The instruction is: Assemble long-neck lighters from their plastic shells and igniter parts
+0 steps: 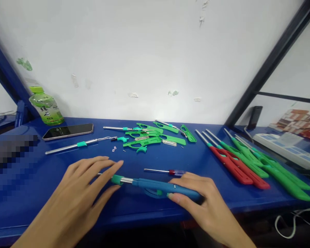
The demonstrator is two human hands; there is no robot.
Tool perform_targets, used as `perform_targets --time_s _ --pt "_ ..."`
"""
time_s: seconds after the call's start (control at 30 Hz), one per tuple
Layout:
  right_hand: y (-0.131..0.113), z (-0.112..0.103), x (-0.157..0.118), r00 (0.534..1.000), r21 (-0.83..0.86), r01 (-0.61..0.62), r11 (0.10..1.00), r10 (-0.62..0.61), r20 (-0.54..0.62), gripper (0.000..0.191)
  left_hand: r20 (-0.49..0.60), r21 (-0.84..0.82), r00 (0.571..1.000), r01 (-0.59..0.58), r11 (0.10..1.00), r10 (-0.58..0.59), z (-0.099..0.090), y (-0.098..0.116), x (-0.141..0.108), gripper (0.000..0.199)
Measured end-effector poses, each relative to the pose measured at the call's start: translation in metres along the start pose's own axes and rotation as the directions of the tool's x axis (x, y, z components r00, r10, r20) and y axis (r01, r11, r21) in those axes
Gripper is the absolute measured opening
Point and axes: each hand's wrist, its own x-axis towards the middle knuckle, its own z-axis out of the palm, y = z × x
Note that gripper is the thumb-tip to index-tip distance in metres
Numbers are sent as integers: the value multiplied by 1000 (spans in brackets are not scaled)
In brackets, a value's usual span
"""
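A blue long-nosed lighter [157,186] lies across in front of me, its metal tube pointing left. My right hand [205,196] grips the rear of its handle, thumb on the near side and fingers over the far side. Around the tube's green collar [116,179] are the index finger and thumb of my left hand [85,189]; the other fingers stretch out above it and partly hide the tube's tip. Just beyond the lighter lies a screwdriver [167,171] with a red and clear handle, close to my right fingers.
Opened green lighter shells [142,142] and loose parts lie at the back. A bare metal tube with wires [67,148] is on the left, near a phone [68,131] and a bottle [46,106]. Red lighters [232,167] and green lighters [284,175] lie right, beside a power strip [284,148].
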Motion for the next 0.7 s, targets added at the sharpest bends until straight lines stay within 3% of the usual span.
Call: perform_targets --time_s 0.13,0.33,0.57,0.7 --pt "3 1 -4 999 -31 13 999 -14 -51 37 15 -93 997 -76 993 78 -9 -5 6 22" --pt "-5 -2 2 998 64 -2 998 -3 68 29 90 -158 995 -33 987 47 -9 29 7 24" --pt "-9 -7 7 987 165 -42 985 15 162 32 -18 -77 999 -32 997 31 -5 37 -10 37" --pt "-6 -2 -3 990 131 -131 983 124 65 40 -44 -43 997 -71 997 69 -9 38 0 39"
